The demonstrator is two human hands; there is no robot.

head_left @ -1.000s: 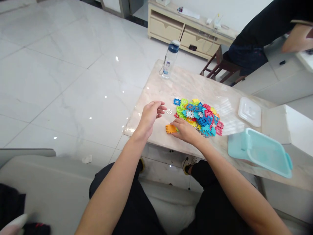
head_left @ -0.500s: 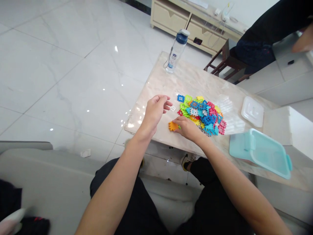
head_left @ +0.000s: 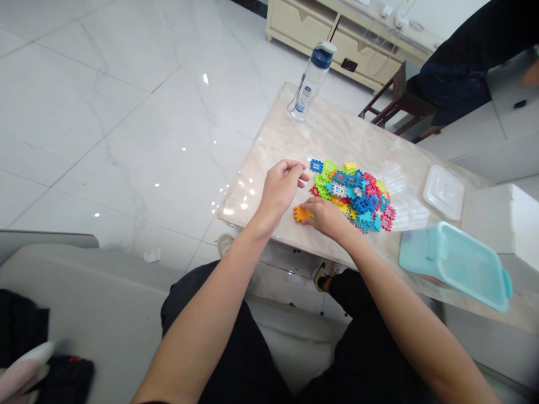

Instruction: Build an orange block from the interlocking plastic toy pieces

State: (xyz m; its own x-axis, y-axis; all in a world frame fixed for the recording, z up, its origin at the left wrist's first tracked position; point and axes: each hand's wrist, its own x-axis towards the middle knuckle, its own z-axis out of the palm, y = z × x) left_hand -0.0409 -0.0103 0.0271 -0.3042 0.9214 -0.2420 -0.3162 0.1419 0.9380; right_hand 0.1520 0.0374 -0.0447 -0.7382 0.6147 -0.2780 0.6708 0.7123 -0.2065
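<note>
My right hand grips an orange notched building block between thumb and fingers, low over the near edge of the table; a bit of green shows beside its fingers. To its upper left, my left hand hovers with loosely bent fingers parted. Just under those fingertips lies a small white window piece, mostly covered by them; contact is unclear. Right of both hands spreads a heap of coloured interlocking plastic blocks, with a blue window-shaped block at its left end.
A clear water bottle stands at the table's far left corner. On the right are a translucent lid, a turquoise bin and a white box. Another person is by a dark wooden stool beyond the table.
My left hand has moved right, so its fingers now cover most of the white window piece. My right hand keeps its grip on the orange block. The view has shifted slightly.
</note>
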